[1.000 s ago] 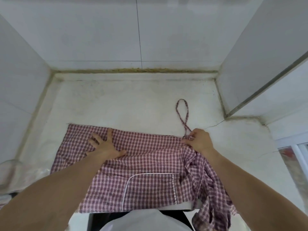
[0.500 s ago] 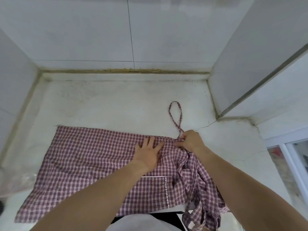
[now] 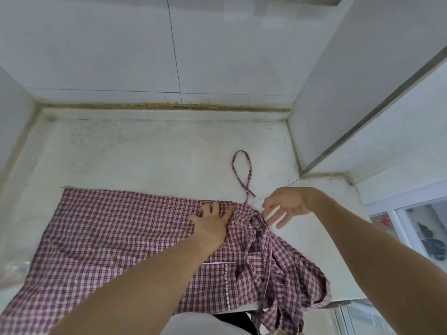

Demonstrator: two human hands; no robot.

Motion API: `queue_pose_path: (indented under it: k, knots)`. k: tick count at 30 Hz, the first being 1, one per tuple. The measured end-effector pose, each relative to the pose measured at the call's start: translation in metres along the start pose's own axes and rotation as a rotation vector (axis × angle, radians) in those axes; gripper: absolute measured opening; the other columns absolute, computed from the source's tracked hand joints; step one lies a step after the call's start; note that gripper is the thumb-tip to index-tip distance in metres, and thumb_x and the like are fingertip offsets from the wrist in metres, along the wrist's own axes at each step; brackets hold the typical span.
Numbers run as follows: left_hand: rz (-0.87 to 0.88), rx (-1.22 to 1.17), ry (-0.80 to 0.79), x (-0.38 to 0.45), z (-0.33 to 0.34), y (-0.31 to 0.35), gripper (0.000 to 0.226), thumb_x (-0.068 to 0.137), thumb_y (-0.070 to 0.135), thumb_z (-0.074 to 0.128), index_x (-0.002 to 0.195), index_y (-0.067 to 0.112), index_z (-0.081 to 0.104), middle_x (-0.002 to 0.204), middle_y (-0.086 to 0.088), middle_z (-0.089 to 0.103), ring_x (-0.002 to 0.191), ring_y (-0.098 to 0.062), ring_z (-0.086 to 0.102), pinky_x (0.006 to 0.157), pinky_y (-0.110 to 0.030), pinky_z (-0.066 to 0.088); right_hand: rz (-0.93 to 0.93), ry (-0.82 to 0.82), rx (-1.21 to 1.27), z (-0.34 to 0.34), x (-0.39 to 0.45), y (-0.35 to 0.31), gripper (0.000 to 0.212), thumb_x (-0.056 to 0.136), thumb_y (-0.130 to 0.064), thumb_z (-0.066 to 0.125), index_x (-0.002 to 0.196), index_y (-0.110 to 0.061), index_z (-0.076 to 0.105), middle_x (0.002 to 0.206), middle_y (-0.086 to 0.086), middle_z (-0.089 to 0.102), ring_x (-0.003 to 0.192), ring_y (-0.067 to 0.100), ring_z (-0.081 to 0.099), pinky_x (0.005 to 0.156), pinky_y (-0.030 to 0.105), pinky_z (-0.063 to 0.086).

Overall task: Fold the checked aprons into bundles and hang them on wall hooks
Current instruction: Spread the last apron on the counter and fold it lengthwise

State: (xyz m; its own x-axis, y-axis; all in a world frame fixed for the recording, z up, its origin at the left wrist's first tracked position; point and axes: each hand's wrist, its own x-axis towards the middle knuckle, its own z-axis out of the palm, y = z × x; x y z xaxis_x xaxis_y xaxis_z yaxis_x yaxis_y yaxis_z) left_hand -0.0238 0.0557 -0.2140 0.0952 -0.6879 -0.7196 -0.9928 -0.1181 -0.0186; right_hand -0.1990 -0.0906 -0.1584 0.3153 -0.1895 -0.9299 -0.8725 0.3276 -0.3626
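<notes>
Checked apron (image 3: 116,238) flat on counter (image 3: 145,153), bunched rightward, strap (image 3: 242,172) looped beyond; left hand (image 3: 210,221) pressing flat, right hand (image 3: 285,204) loose, empty.

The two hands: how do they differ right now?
The left hand lies flat on the apron, fingers spread, pressing the cloth down; the right hand hangs above the counter, touching nothing that I can see. The left is palm down; the right shows its palm side, fingers loosely extended. Both are open, near the apron's bunched end.
</notes>
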Motion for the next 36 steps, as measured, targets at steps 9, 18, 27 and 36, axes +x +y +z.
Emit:
queue_pose_path:
  k: [9, 18, 27, 36]
  knots:
    - [-0.001, -0.036, 0.003, -0.005, -0.002, -0.002, 0.107, 0.089, 0.011, 0.065, 0.154, 0.039, -0.015, 0.159, -0.017, 0.002, 0.144, -0.044, 0.008, 0.107, -0.071, 0.027, 0.026, 0.094, -0.147, 0.011, 0.021, 0.006, 0.032, 0.079, -0.029, 0.083, 0.079, -0.009, 0.059, 0.062, 0.001, 0.038, 0.059, 0.015, 0.027, 0.054, 0.022, 0.030]
    - [0.010, -0.026, 0.004, -0.008, -0.004, -0.001, 0.104, 0.090, 0.007, 0.061, 0.155, 0.038, -0.014, 0.160, -0.018, -0.001, 0.144, -0.044, 0.009, 0.108, -0.071, 0.025, -0.014, 0.162, -0.178, -0.013, 0.016, -0.002, 0.017, 0.081, -0.015, 0.078, 0.091, -0.002, 0.071, 0.078, 0.005, 0.056, 0.062, 0.012, 0.044, 0.056, 0.022, 0.041]
    - [-0.011, -0.009, -0.001, -0.008, -0.003, 0.001, 0.108, 0.088, 0.006, 0.063, 0.154, 0.038, -0.017, 0.160, -0.018, -0.001, 0.144, -0.044, 0.008, 0.107, -0.070, 0.027, -0.129, 0.287, -0.057, 0.006, 0.029, -0.009, 0.024, 0.085, -0.025, 0.075, 0.092, -0.003, 0.071, 0.088, 0.004, 0.056, 0.076, 0.016, 0.045, 0.062, 0.025, 0.040]
    - [-0.015, -0.040, 0.008, -0.008, -0.002, 0.001, 0.108, 0.089, 0.007, 0.063, 0.154, 0.039, -0.018, 0.161, -0.018, -0.003, 0.145, -0.044, 0.007, 0.108, -0.070, 0.026, -0.676, 0.447, 0.909, -0.063, -0.015, -0.082, 0.006, 0.095, -0.017, 0.057, 0.092, -0.013, 0.060, 0.088, 0.004, 0.064, 0.078, 0.015, 0.061, 0.067, 0.028, 0.048]
